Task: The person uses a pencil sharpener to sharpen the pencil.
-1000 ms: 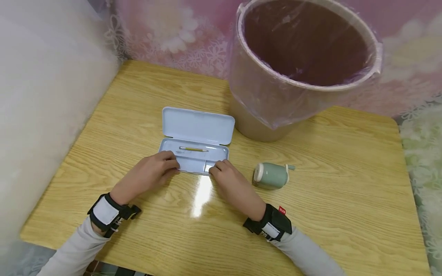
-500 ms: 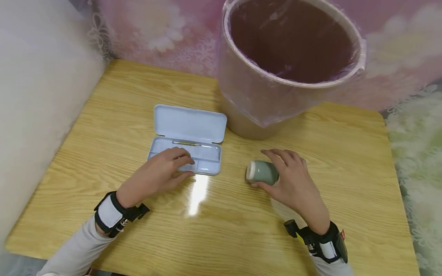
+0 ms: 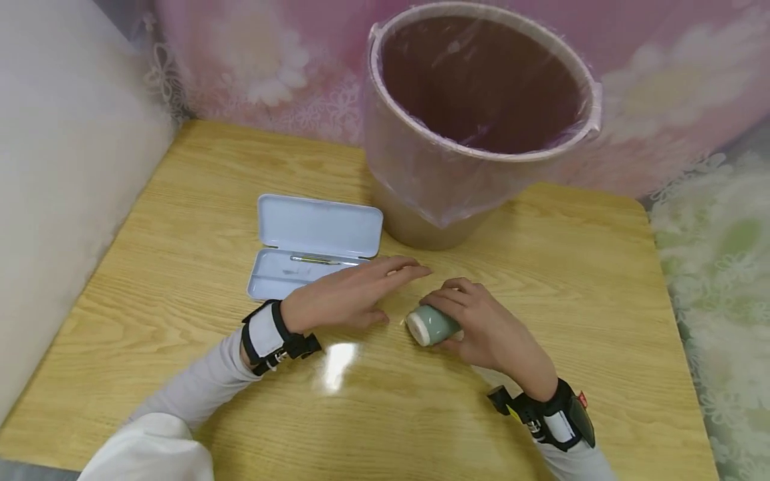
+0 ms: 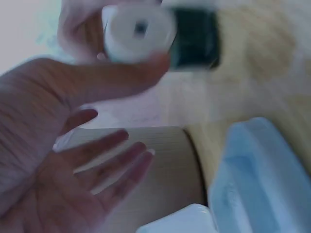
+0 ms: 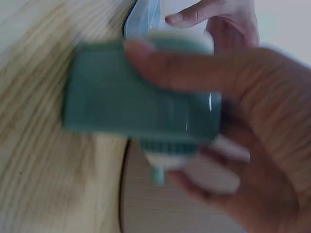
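Note:
My right hand (image 3: 490, 331) grips a green crank-handle pencil sharpener (image 3: 440, 325), thumb along one side and fingers round the other. Its round white front with a small hole (image 4: 141, 30) faces left toward my other hand. In the right wrist view the green body (image 5: 104, 92) and the small crank (image 5: 158, 174) show. My left hand (image 3: 351, 294) reaches across the front of the pencil case with fingers extended, just left of the sharpener, holding nothing. The light-blue pencil case (image 3: 319, 224) lies open, partly hidden by that hand. A short yellow pencil (image 3: 315, 260) rests in its upper compartment.
Behind the case and sharpener stands a large beige bucket (image 3: 409, 224) lined with thin clear plastic. The wooden table (image 3: 361, 427) meets a pink floral backdrop (image 3: 252, 60) at the back and a white covering (image 3: 72, 167) at the left.
My right hand has left the pencil case, taken hold of the sharpener, and brought it slightly left and nearer, turning it. My left hand has moved right from the case toward it.

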Demonstrator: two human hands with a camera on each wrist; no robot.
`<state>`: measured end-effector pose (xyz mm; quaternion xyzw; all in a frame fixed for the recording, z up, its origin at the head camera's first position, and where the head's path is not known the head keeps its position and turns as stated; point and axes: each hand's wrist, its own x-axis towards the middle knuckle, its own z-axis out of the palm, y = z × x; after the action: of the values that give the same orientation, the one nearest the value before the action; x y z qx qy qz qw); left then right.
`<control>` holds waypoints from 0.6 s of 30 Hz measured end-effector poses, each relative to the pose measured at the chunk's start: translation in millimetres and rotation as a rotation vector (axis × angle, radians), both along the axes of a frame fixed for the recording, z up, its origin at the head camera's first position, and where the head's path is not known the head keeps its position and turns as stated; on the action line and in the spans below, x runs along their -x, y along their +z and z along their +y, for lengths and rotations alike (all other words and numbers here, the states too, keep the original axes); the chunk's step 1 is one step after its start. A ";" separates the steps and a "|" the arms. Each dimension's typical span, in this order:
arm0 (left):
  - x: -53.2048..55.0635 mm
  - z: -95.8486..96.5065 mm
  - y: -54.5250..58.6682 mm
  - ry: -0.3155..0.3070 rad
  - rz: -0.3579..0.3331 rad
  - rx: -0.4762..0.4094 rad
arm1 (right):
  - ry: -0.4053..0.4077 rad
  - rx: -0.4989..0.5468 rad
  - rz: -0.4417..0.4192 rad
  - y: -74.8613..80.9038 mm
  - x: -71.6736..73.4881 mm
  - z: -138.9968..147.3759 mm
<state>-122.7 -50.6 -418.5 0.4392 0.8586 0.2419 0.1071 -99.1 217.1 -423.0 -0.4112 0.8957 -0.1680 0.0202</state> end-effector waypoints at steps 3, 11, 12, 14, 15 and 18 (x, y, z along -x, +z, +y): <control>12.3 7.4 -0.5 -0.116 -0.091 0.024 | 0.181 -0.026 -0.036 2.2 0.3 -1.2; 23.5 20.6 -21.8 -0.226 -0.376 -0.018 | 0.245 0.064 -0.081 -0.5 -5.7 -0.6; 23.0 20.8 -23.6 -0.217 -0.380 -0.026 | 0.212 0.111 -0.077 -2.1 -7.6 1.8; 21.2 20.9 -26.3 -0.196 -0.387 -0.031 | 0.124 0.184 -0.082 -5.8 -12.3 7.8; 19.6 20.9 -27.7 -0.186 -0.380 -0.021 | 0.077 0.214 -0.110 -8.0 -14.7 10.8; 12.4 21.8 -31.8 -0.156 -0.343 0.017 | -0.074 0.240 -0.253 -14.8 -23.3 18.2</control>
<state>-135.0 -28.9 -450.3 0.4560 0.7931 0.2967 0.2741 -75.7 235.3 -437.8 -0.3530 0.8741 -0.3246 0.0774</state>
